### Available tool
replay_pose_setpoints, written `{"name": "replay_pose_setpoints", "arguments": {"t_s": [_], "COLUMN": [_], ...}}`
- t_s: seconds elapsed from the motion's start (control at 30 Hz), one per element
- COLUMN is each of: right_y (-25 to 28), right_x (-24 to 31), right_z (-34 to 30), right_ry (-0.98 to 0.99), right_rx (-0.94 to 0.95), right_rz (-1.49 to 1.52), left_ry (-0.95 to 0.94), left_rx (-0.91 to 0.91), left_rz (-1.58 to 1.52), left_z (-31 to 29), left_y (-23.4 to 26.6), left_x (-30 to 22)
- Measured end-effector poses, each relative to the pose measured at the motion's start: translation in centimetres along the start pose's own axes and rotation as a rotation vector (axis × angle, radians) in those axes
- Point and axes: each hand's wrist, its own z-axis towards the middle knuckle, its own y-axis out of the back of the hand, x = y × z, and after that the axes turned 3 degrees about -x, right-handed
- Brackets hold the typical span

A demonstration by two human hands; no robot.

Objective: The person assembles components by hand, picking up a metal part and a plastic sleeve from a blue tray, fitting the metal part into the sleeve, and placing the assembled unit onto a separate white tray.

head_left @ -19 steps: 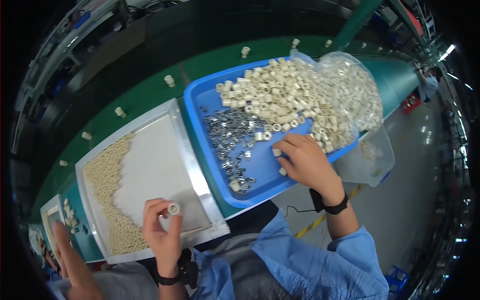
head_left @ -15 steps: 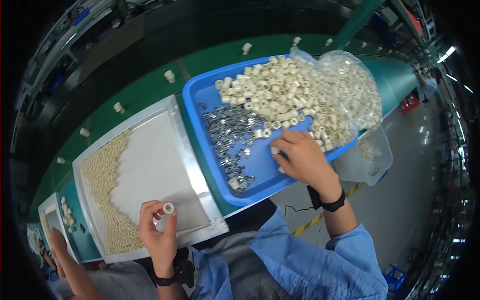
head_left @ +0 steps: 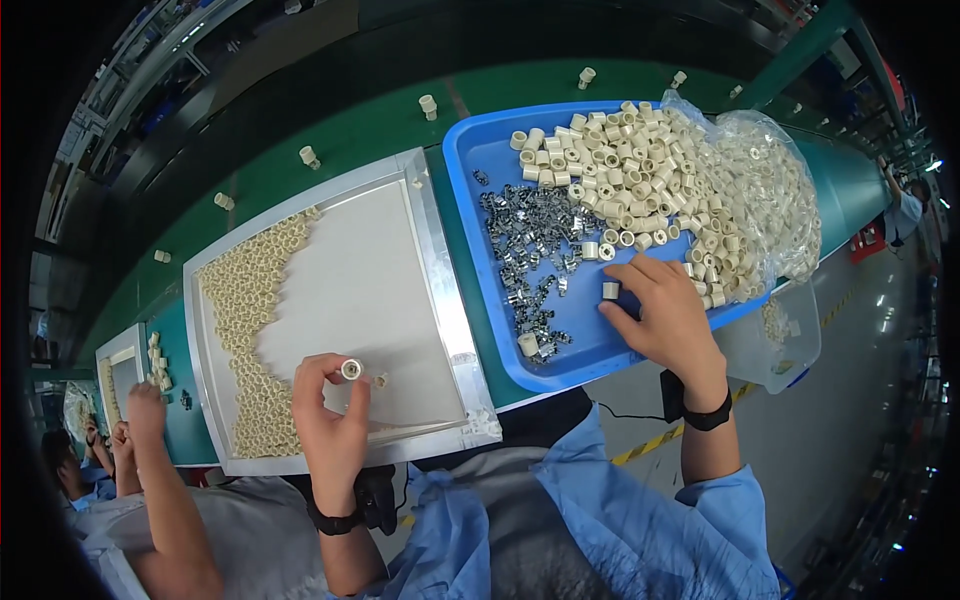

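My left hand [head_left: 332,420] is above the metal-framed white screen tray [head_left: 385,290]. Its thumb and forefinger pinch a short cream plastic cap [head_left: 351,369], whose round open end shows. My right hand [head_left: 665,315] reaches into the blue tray [head_left: 560,365] with its fingers apart. A single cream cap [head_left: 610,290] lies between its thumb and forefinger, seemingly clear of both fingertips. Beyond that hand is a heap of loose cream caps [head_left: 640,160], and small shiny metal clips [head_left: 535,230] are piled left of it.
Small cream rings [head_left: 250,320] pack the framed tray's left side. A clear bag of caps [head_left: 765,190] overhangs the blue tray's right end. Capped pieces [head_left: 309,157] stand in a row on the green belt. At left, a co-worker's arm [head_left: 165,500] is near another framed tray.
The view has shifted, so the trays appear farther right. My left hand still pinches its cap. My right hand stays by the single cap, its fingers a little more spread.
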Motion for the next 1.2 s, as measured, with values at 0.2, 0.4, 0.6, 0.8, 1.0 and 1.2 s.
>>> {"name": "replay_pose_setpoints", "arguments": {"t_s": [0.2,0.4,0.6,0.8,1.0,1.2], "right_y": [0.0,-0.1,-0.4,-0.9,-0.9,-1.0], "right_x": [0.2,0.8,0.6,1.0,1.1,0.8], "right_z": [0.1,0.3,0.2,0.5,0.3,0.2], "right_ry": [-0.006,-0.037,-0.022,-0.067,-0.081,-0.062], "right_rx": [0.009,0.022,0.01,0.017,-0.009,-0.032], "right_rz": [-0.021,-0.03,-0.034,0.008,0.031,0.071], "left_ry": [0.025,0.065,0.102,0.125,0.113,0.1], "left_rx": [-0.026,-0.011,-0.022,0.072,0.115,0.053], "left_rz": [0.028,0.068,0.082,0.065,0.114,0.088], "left_z": [-0.1,1.0,0.3,1.6,1.7,1.4], "left_y": [0.5,1.2,1.8,0.0,-0.5,-0.4], "left_x": [0.2,1.6,2.1,2.7,3.1,2.8]}}
